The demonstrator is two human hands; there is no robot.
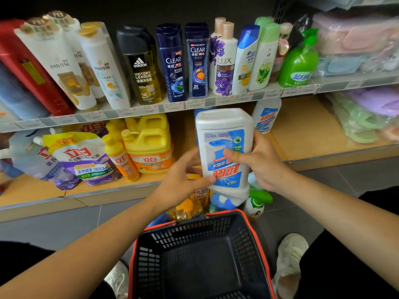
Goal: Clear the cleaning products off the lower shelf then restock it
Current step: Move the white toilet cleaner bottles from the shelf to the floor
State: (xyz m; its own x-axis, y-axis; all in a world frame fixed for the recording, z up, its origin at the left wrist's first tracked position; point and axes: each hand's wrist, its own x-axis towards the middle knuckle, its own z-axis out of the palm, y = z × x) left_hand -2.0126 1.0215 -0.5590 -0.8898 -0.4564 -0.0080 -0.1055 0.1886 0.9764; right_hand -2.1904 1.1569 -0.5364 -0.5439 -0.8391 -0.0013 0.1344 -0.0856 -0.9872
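On the left of the lower shelf (103, 189), a tan board with a pale metal lip, lie soft, crinkled refill pouches (86, 162) with glossy printed faces, slumped against one another. Just right of them leans a slim yellow bottle (121, 160), and beside it stand blocky yellow jugs (149, 145) of smooth hard plastic with moulded handles.

In the middle, in front of the shelf and above the far rim of the basket (190, 236), is the white bottle (224, 126). It has a broad, flat-sided matte body with rounded corners and is turned upside down (its blue-and-red label reads inverted, and its blue cap (222, 201) points at the floor). The left hand (183, 180) holds its left edge, thumb laid across the lower front of the label, fingers half curled behind. The right hand (263, 162) clasps the right edge, thumb pressed on the label, fingers wrapped round the side.

Farther right, a second white bottle (266, 117) stands upright at the back of the shelf. The basket, nearest the person, is dark perforated plastic with an orange-red rim. Just beyond it, on the grey tiled floor (64, 223), stand a clear bottle of yellow liquid (187, 210) and a spray bottle (258, 203) with a green trigger head.
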